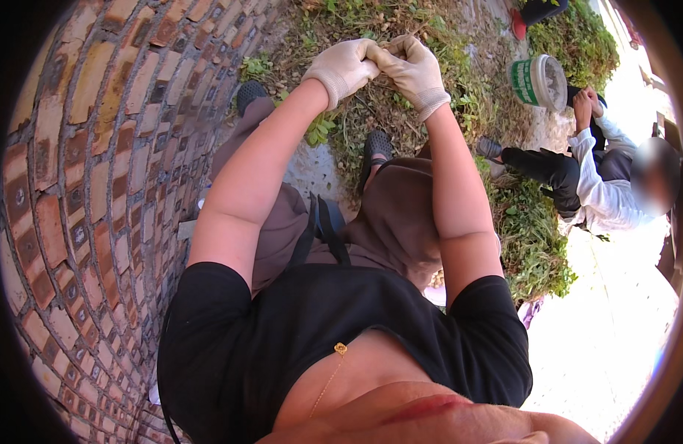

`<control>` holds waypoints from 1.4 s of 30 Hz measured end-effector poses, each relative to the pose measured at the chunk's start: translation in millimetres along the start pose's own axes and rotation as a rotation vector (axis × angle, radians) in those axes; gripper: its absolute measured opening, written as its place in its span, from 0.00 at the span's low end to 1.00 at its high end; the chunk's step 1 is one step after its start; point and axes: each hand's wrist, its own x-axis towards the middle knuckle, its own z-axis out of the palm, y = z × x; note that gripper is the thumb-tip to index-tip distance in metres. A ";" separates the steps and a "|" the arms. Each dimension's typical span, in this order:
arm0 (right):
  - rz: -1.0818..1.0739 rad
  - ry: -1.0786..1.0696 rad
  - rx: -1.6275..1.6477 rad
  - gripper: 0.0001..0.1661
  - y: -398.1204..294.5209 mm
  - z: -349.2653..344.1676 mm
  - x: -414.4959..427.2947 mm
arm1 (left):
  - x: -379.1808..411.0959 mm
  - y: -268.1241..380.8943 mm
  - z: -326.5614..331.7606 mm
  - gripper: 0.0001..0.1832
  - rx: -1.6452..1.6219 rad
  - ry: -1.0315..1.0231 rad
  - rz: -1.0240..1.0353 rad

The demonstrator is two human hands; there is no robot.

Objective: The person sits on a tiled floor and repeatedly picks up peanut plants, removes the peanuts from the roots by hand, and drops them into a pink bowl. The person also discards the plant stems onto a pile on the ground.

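My left hand and my right hand both wear pale knit work gloves. They meet fingertip to fingertip at the top of the view, above a heap of uprooted peanut plants. Something thin and brown, perhaps a stem or root, shows at the fingers of my right hand. What my left fingers pinch is hidden by the glove. Peanut pods lie among the stems just beyond the hands, with green leaves below my left wrist.
A brick wall rises close on the left. To the right stand a white bucket with a green label and a seated person. More leafy plants are piled there. Another person's leg and red shoe show at the top right.
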 end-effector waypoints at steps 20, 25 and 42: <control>0.333 -0.216 0.962 0.23 2.3 -32.9 13.4 | 8.6 -13.4 -34.7 0.15 -0.702 -0.137 0.150; 0.243 -0.291 0.935 0.21 4.1 -19.3 11.2 | 6.2 -9.4 -29.8 0.14 -0.676 -0.068 0.132; 0.309 -0.215 0.710 0.12 -13.7 -7.5 0.2 | 11.5 7.3 -14.3 0.09 -0.390 0.168 0.059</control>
